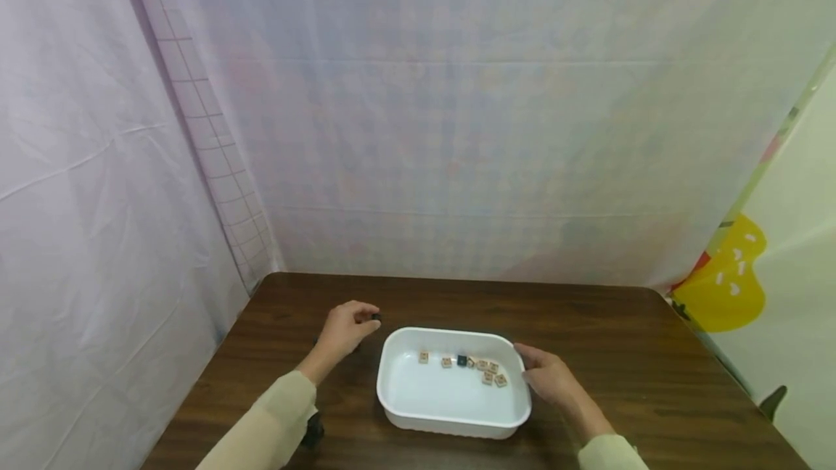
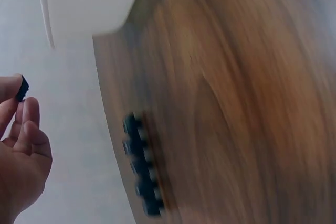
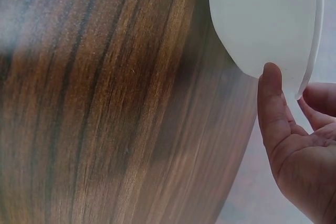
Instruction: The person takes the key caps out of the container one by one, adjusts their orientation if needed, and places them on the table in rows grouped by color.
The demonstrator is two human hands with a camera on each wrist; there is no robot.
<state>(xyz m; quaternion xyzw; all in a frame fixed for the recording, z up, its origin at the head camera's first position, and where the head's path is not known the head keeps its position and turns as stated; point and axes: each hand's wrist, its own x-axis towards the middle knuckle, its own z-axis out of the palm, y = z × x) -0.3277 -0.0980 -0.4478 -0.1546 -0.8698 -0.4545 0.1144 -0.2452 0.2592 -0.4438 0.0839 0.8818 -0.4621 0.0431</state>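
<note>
A white plastic tub (image 1: pixel 457 412) stands on the dark wooden table (image 1: pixel 620 354). Several small wooden tiles (image 1: pixel 486 370) and one dark tile (image 1: pixel 461 360) lie along its far side. My left hand (image 1: pixel 369 316) hovers left of the tub's far corner and pinches a small black piece (image 1: pixel 375 318) at its fingertips; the piece (image 2: pixel 21 88) also shows in the left wrist view. My right hand (image 1: pixel 525 361) grips the tub's right rim. In the right wrist view its thumb (image 3: pixel 270 103) lies on the outer wall of the tub (image 3: pixel 262 19) and its fingers curl over the rim.
A short row of black pieces (image 2: pixel 142 163) lies on the table near its edge, blurred in the left wrist view. Pale cloth walls (image 1: pixel 424 129) close in the back and left; a printed sheet (image 1: pixel 725 289) hangs at the right.
</note>
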